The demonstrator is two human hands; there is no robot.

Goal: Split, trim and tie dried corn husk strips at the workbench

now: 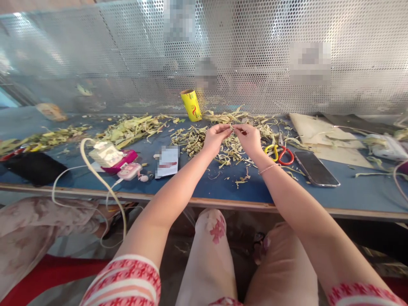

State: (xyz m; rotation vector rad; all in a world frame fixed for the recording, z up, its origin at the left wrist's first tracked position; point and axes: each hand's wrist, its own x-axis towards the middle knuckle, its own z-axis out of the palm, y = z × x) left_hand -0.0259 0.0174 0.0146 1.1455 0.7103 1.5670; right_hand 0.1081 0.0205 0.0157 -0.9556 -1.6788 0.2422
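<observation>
- A bright yellow cylinder with red markings and a brown rim (191,105) stands slightly tilted at the back of the blue tabletop (223,191), near the perforated metal screen (255,91); its open end faces up, but what is inside cannot be seen.
- Left of the hands, a small rounded pink-and-white case (129,171) lies beside a magenta box-shaped item (120,162); any contents are hidden.
- A tiny pale scrap of plant material (231,126) is between the fingertips of both hands, above the tabletop; it is too small to make out its shape.
- Below and around the hands spreads a loose heap of pale yellow-green, curled plant strips (188,142), thin and dry-looking, with stray bits toward the near edge.
- The left hand (217,136) pinches the scrap between thumb and fingers, the other fingers curled.
- The right hand (249,137) meets it from the other side, thumb and fingers likewise pinching the scrap.
- Both forearms reach forward and converge; scissors with one yellow and one red handle (280,147) lie just beside the right wrist, near a dark-screened phone (316,168).
</observation>
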